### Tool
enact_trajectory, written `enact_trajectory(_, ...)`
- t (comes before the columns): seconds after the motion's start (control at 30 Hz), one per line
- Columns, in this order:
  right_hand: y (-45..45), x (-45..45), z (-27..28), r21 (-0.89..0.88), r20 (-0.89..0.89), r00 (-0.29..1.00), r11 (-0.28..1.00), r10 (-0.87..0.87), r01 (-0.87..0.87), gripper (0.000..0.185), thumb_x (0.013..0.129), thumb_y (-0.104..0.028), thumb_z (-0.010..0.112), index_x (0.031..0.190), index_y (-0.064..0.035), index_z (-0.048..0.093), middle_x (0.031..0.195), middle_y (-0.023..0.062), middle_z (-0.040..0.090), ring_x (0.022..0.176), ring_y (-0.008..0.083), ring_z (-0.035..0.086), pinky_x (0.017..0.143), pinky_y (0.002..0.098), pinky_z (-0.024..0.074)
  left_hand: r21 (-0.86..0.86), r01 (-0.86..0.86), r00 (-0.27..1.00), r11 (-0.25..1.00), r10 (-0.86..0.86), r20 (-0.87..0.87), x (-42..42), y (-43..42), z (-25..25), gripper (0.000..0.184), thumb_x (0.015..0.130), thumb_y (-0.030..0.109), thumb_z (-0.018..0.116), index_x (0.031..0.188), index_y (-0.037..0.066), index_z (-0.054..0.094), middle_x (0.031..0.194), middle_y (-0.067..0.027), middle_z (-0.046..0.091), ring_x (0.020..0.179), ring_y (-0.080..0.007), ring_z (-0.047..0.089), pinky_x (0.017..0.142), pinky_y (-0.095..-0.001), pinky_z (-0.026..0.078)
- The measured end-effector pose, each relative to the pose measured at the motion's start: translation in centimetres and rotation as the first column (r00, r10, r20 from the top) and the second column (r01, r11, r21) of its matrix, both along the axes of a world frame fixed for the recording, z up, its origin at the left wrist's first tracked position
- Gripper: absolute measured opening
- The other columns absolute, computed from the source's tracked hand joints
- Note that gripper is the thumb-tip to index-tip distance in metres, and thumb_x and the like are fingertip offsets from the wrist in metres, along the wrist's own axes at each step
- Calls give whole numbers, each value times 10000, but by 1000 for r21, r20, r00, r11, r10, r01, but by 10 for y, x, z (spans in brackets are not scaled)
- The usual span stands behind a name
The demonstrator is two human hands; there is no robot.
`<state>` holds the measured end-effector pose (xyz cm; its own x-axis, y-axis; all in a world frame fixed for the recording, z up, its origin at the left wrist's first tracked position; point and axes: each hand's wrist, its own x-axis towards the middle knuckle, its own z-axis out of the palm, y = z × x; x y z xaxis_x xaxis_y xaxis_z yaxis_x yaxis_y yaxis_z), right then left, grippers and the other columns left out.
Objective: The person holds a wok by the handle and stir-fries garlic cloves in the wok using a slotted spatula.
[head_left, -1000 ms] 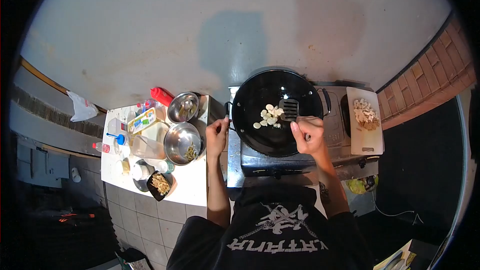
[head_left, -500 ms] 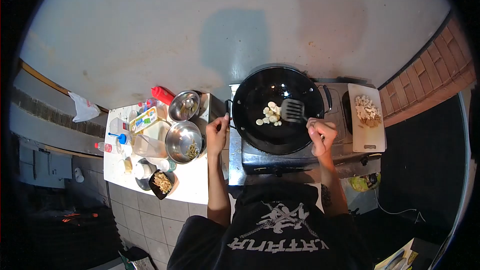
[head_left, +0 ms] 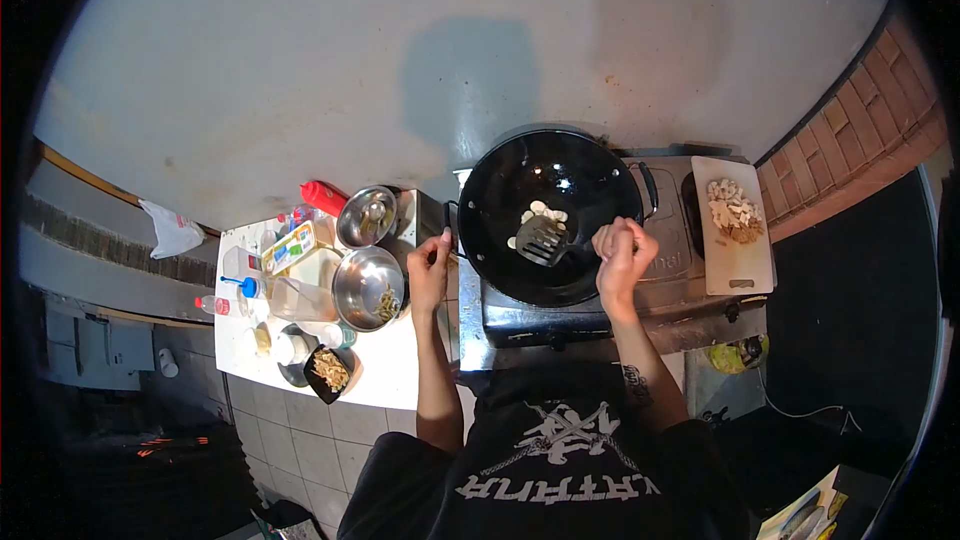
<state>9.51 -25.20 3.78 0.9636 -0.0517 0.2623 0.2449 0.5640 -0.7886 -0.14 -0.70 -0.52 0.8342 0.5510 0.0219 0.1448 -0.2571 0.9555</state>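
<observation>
A large black wok (head_left: 510, 175) sits on the stove, with round pale slices (head_left: 547, 210) of food in its middle. My left hand (head_left: 430, 268) is closed on the wok's left handle (head_left: 452, 228). Over the wok's right rim, my right hand (head_left: 622, 258) grips the handle of a slotted spatula (head_left: 542, 242). The spatula's dark blade lies over the near part of the slices and covers some of them. Most of its handle is hidden by my fingers.
Right of the wok, a white cutting board (head_left: 735, 255) holds chopped pale pieces (head_left: 733, 205). On the white table (head_left: 380, 370) at left stand two steel bowls (head_left: 352, 285), a black bowl (head_left: 328, 372) of shredded food, a red bottle (head_left: 322, 197) and several containers. The wall rises behind the stove (head_left: 650, 315).
My right hand has moved left, bringing the spatula left and nearer to me, onto the slices. The slices look more bunched together. My left hand stays at the wok's handle.
</observation>
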Motion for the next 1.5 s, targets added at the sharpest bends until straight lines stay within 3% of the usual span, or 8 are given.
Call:
enact_trajectory(0.1, 8, 3, -7, -82, 11, 1000, 996, -29, 29, 369, 899, 31, 445, 565, -62, 317, 509, -51, 324, 462, 26, 292, 437, 230, 205, 53, -5, 998, 999, 2, 62, 2, -1, -1, 390, 945, 303, 562, 818, -55, 649, 658, 22, 547, 653, -61, 440, 610, -230, 378)
enact_trajectory(0.6, 20, 12, -15, -400, 110, 994, 915, -15, 58, 355, 876, 10, 494, 555, -31, 350, 502, -42, 372, 479, 30, 342, 440, 254, 225, 53, -13, 999, 998, 11, 44, 1, -3, 3, 370, 942, 292, 571, 813, -47, 650, 649, 18, 534, 652, -59, 436, 606, -224, 372)
enact_trajectory(0.8, 9, 18, -19, -344, 53, 998, 939, 32, -12, 352, 862, 24, 507, 551, -24, 351, 497, -23, 390, 486, 34, 359, 446, 249, 252, 34, -8, 998, 999, 6, 57, 4, -4, 5, 371, 938, 290, 577, 791, -45, 640, 625, 24, 507, 638, -55, 418, 598, -224, 361)
enact_trajectory(1.0, -11, 22, 11, -326, 158, 987, 944, 1, 51, 358, 872, 12, 529, 559, -21, 358, 507, -23, 396, 491, 34, 360, 446, 240, 260, 38, -11, 999, 999, 10, 33, 2, -4, 10, 375, 940, 283, 576, 759, -43, 621, 621, 31, 495, 631, -50, 404, 584, -227, 354)
enact_trajectory(1.1, -23, 33, 23, -531, 367, 930, 811, -39, 243, 378, 858, -1, 559, 557, -30, 332, 479, 0, 291, 462, 47, 282, 426, 281, 217, 26, -4, 998, 1000, 2, 56, 4, -2, 3, 375, 942, 282, 573, 756, -41, 618, 623, 31, 497, 632, -50, 403, 584, -227, 355)
enact_trajectory(1.2, -26, 31, 39, -594, 416, 908, 742, -47, 311, 381, 848, 1, 567, 557, -28, 322, 481, 30, 249, 457, 51, 261, 422, 294, 202, 36, -5, 998, 999, 2, 63, 4, -2, 2, 376, 942, 281, 574, 755, -42, 618, 624, 32, 500, 631, -50, 403, 585, -224, 354)
enact_trajectory(1.43, -21, 36, 39, -590, 407, 907, 728, -105, 348, 359, 832, 10, 563, 562, -14, 327, 480, 48, 255, 460, 60, 264, 425, 297, 217, 56, -12, 997, 998, 8, 72, 3, -1, 2, 376, 941, 275, 574, 751, -46, 615, 613, 35, 481, 624, -53, 390, 569, -232, 340)
enact_trajectory(1.5, -21, 37, 38, -603, 375, 921, 728, -101, 326, 341, 825, 13, 559, 563, -5, 341, 476, 47, 277, 471, 63, 271, 433, 295, 226, 55, 16, 1000, 998, -16, -3, 2, 2, 2, 382, 947, 321, 558, 838, -28, 669, 700, 2, 603, 681, -72, 463, 650, -239, 382)
